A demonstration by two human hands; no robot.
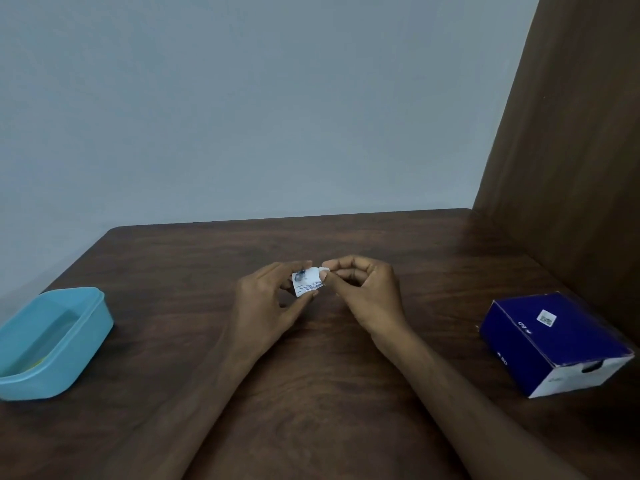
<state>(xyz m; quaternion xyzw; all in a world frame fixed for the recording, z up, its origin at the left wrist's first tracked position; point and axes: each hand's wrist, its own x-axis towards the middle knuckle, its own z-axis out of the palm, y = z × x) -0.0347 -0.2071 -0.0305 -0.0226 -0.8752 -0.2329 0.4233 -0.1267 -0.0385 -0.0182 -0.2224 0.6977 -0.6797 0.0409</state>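
Sachet (306, 281) pinched btwn left hand (273, 303) & right hand (363, 292), above table (311, 393).

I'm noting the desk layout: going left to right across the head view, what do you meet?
light blue tub → left hand → small white packet → right hand → dark blue box

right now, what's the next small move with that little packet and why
Probably pull the right hand away to tear or peel the corner open: the left hand pinches the small white packet, and the right hand pinches its upper right corner.
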